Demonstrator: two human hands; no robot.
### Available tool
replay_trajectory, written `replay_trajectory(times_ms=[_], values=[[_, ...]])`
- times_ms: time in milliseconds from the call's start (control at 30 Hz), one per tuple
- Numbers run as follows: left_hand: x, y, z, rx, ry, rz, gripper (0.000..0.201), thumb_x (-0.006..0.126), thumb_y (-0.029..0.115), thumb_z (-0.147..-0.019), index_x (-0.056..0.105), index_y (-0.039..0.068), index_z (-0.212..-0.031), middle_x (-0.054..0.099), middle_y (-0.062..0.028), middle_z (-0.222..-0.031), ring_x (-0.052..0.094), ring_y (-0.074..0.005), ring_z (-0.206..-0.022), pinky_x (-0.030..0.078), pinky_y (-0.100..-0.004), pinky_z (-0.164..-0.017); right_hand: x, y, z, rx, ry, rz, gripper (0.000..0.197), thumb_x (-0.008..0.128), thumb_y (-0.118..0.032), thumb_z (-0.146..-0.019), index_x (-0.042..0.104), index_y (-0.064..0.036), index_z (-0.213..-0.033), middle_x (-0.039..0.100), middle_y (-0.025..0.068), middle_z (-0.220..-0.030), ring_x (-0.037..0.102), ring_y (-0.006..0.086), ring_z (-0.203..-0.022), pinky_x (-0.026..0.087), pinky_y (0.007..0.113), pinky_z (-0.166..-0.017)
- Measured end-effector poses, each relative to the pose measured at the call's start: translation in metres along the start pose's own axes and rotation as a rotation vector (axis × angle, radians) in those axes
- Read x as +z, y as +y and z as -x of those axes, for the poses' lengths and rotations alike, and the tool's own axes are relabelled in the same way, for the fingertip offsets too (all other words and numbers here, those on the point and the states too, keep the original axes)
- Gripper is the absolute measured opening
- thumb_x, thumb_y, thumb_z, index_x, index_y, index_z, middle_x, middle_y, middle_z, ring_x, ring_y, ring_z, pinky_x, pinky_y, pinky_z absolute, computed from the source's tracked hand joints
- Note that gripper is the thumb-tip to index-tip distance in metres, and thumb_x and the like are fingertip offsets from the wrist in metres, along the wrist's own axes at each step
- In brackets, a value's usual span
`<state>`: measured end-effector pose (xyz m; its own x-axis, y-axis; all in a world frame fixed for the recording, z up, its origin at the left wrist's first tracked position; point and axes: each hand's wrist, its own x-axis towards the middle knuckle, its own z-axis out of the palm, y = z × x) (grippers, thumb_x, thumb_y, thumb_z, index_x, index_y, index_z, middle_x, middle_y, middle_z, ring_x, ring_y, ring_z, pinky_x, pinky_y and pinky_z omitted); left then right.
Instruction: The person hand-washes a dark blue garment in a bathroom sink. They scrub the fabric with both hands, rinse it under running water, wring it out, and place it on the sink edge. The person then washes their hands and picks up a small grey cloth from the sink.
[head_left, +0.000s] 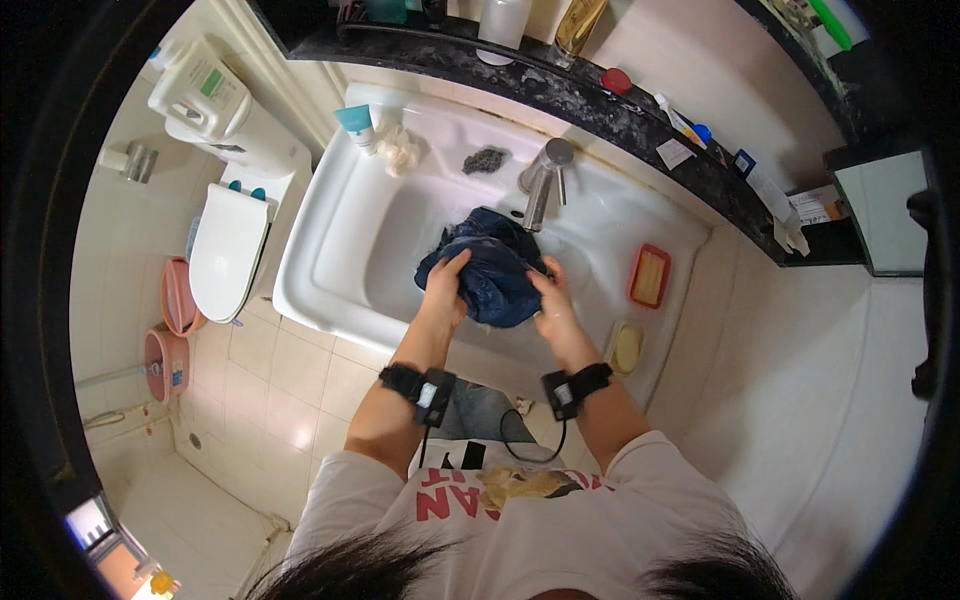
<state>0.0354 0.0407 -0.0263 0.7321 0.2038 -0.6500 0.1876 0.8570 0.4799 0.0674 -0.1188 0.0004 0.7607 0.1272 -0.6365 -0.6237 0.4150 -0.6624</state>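
Note:
Between my two hands is a bunched dark navy cloth [485, 270], wet-looking, held over the basin of a white sink [330, 270]. My left hand [447, 287] grips the cloth's left side, its thumb lying on top and the other fingers mostly out of sight beneath. On the opposite side my right hand [552, 297] is closed on the cloth's edge. What kind of cloth it is I cannot make out in its folds. The metal faucet [540, 190] stands just behind the cloth, its spout pointing toward it.
On the sink's rim lie a teal-and-white tube [357, 128], a cream mesh puff [400, 152], a dark scouring pad [485, 160], a red soap dish [650, 276] and a yellowish-green soap dish [626, 347]. A black shelf [450, 52] with bottles runs behind. Left stands a toilet [230, 250].

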Motion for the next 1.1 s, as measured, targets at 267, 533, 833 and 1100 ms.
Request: replay_trajectory(times_ms=[267,533,833,1100], values=[[0.005,-0.035,0.006,0.493,0.195,-0.74,0.056,0.061,0.042,-0.084,0.057,-0.013,-0.093,0.063,-0.0275,-0.089,0.063,-0.0367,-0.077,0.048,-0.0401,-0.068,0.041,0.023,0.006,-0.339,0.033,0.459,0.022,0.065,-0.023,-0.085,0.064,-0.0022,-0.092,0.059,0.0018,-0.081,0.051,0.0113,-0.073,0.042,0.027,-0.068],[0.022,-0.005,0.015,0.339,0.092,-1.009,0.065,0.046,0.05,-0.089,0.059,-0.013,-0.081,0.059,-0.0328,-0.078,0.059,-0.0461,-0.082,0.046,-0.0427,-0.071,0.047,0.042,-0.017,-0.461,0.288,0.461,0.039,0.062,-0.028,-0.086,0.045,-0.0018,-0.062,0.038,-0.0002,-0.06,0.034,0.0115,-0.058,0.031,0.031,-0.054],[-0.01,0.0,0.026,0.41,-0.425,-1.249,0.033,0.056,0.025,-0.09,0.053,-0.008,-0.087,0.052,-0.027,-0.083,0.054,-0.0351,-0.081,0.04,-0.0451,-0.073,-0.028,0.021,-0.033,0.239,-0.019,0.352,0.057,0.067,-0.042,-0.081,0.053,0.0012,-0.116,0.056,0.0101,-0.11,0.052,0.0211,-0.1,0.042,0.03,-0.083],[-0.043,-0.004,0.013,-0.612,-0.041,0.306,0.068,0.064,0.046,-0.081,0.042,0.0,-0.126,0.049,-0.0163,-0.124,0.051,-0.0311,-0.11,0.037,-0.0388,-0.099,-0.002,0.045,-0.009,-0.048,0.036,0.208,0.079,0.07,-0.036,-0.078,0.032,0.0062,-0.133,0.046,0.0194,-0.129,0.048,0.0321,-0.115,0.04,0.04,-0.095]])
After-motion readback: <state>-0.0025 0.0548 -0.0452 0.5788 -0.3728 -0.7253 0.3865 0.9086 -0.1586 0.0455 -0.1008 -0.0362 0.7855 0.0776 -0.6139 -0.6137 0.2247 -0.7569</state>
